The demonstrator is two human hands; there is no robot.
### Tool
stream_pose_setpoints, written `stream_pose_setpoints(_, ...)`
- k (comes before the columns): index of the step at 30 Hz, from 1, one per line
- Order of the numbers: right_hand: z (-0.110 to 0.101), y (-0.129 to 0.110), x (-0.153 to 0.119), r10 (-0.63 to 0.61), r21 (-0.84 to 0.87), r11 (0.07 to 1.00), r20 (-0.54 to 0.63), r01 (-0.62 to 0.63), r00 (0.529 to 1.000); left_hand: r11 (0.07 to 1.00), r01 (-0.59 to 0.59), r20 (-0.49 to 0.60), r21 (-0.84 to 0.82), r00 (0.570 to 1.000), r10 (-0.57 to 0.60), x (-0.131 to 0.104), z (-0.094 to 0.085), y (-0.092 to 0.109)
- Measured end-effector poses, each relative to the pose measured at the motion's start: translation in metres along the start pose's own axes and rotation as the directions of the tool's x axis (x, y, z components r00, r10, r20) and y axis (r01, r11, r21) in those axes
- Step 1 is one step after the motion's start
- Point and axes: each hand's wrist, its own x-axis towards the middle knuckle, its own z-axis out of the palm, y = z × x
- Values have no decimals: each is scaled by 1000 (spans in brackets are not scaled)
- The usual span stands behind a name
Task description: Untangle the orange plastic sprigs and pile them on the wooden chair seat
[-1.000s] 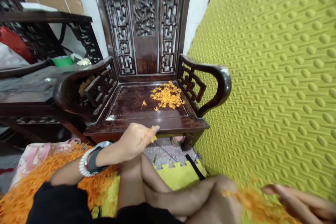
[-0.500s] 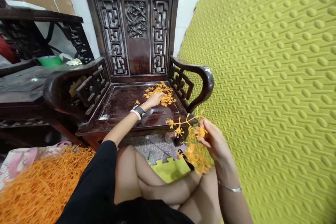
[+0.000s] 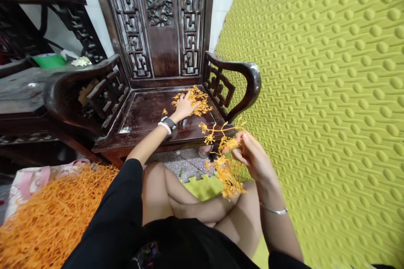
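My left hand rests over a pile of small orange spidery pieces on the dark wooden chair seat. Its fingers are spread, and nothing shows gripped in them. In front of my right knee, my right hand pinches an orange branched sprig between thumb and fingers. The sprig's thin stem points left, with small spiky heads along it. A dense bunch of the same orange pieces hangs below that hand; how it is held is hidden.
A heap of orange strands fills a white and pink bag at lower left. A carved armrest bounds the seat on the right, beside a bumpy yellow-green foam mat. A green container stands on the dark side table.
My left hand has opened, its fingers going from bunched to spread over the pile. My right hand has shifted slightly up and left with the sprig. The camera view has tilted down.
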Motion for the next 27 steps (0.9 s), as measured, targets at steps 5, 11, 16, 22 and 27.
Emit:
stream_pose_setpoints(5,7,6,5,49,6,999,10,-49,999,998,-67,11,-15,998,67,-9,-7,9)
stream_pose_setpoints(11,9,12,3,64,36,997,-22,-63,998,993,4,77,-115,997,5,-11,-9,-2)
stream_pose_setpoints(16,6,19,7,31,1,1000,-58,-31,998,888,-137,93,-439,976,196,-49,-36,31)
stream_pose_setpoints(22,19,24,7,-17,-159,987,-48,9,999,292,223,361,-930,703,613,-136,-52,75)
stream_pose_setpoints(27,20,14,-10,67,-279,959,73,-44,995,348,261,421,-901,719,553,-171,-61,75)
